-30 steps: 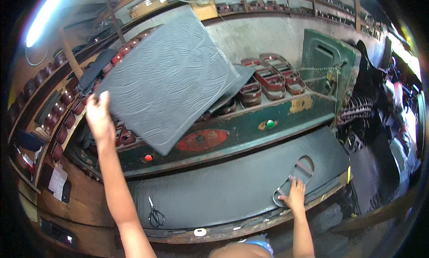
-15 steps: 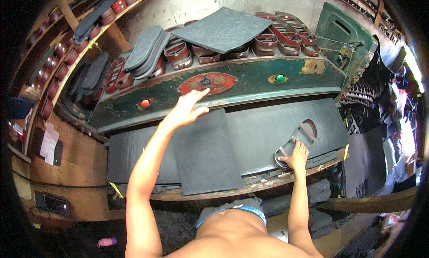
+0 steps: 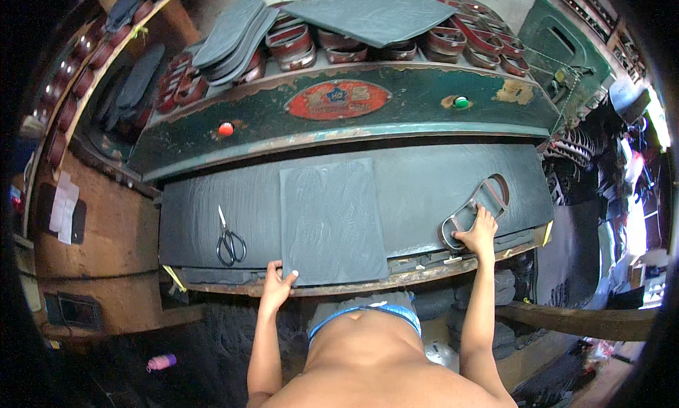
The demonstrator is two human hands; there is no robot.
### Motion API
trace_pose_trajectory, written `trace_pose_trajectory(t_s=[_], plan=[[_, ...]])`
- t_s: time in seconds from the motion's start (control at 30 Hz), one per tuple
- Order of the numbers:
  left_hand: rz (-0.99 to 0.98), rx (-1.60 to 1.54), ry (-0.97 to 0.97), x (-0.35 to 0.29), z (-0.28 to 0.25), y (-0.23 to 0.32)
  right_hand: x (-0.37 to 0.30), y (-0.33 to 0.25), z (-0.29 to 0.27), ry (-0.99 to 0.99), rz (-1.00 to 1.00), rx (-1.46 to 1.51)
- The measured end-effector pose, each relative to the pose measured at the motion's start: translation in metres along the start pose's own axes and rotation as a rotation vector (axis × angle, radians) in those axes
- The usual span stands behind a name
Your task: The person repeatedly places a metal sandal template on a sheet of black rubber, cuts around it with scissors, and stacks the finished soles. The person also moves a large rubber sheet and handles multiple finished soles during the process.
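Note:
A dark grey rubber sheet [image 3: 332, 224], faintly marked with sole-shaped outlines, lies on a wider dark slab [image 3: 417, 189] in front of the green press. My left hand [image 3: 277, 284] is at the sheet's near left corner, thumb touching it and fingers apart beside the edge. A sole-shaped metal cutting die [image 3: 453, 222] with crossbars rests on the slab to the right. My right hand [image 3: 478, 232] grips its near side, fingers over the rim and crossbar. Black-handled scissors [image 3: 229, 244] lie left of the sheet, blades pointing away.
The green press beam [image 3: 410, 100] spans the back, with a red button [image 3: 225, 129] and a green button [image 3: 461, 102]. On top sit stacked cutting dies [image 3: 290, 44], cut soles [image 3: 233, 40] and another sheet [image 3: 371, 12]. A wooden shelf [image 3: 106, 51] with dies stands left.
My left hand has come back from above the sheet's far edge to its near left corner, uncovering the scissors. The sheet now lies straighter. My right hand stays on the die.

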State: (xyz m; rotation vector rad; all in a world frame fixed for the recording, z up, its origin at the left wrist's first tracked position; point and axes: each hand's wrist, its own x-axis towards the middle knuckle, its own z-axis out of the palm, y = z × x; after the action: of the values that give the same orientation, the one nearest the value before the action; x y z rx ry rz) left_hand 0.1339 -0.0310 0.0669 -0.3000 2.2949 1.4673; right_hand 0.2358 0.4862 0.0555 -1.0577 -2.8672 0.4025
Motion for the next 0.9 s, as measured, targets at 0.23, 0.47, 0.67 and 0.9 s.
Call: trace_pose_trajectory(t_s=[0.23, 0.47, 0.67, 0.9], plan=[[0.693, 0.161, 0.411, -0.038, -0.14, 0.147, 0.002, 0.004, 0.006, 0.011, 0.009, -0.025], [1.267, 0.269, 0.48, -0.033, -0.145, 0.286, -0.002, 0.005, 0.01, 0.024, 0.027, -0.015], [1.318, 0.492, -0.136, 0.078, 0.045, 0.297, -0.004, 0.004, 0.009, 0.064, 0.009, 0.037], [0.931, 0.388, -0.019, 0.106, 0.055, 0.152, -0.007, 0.005, 0.009, 0.101, -0.008, 0.083]])
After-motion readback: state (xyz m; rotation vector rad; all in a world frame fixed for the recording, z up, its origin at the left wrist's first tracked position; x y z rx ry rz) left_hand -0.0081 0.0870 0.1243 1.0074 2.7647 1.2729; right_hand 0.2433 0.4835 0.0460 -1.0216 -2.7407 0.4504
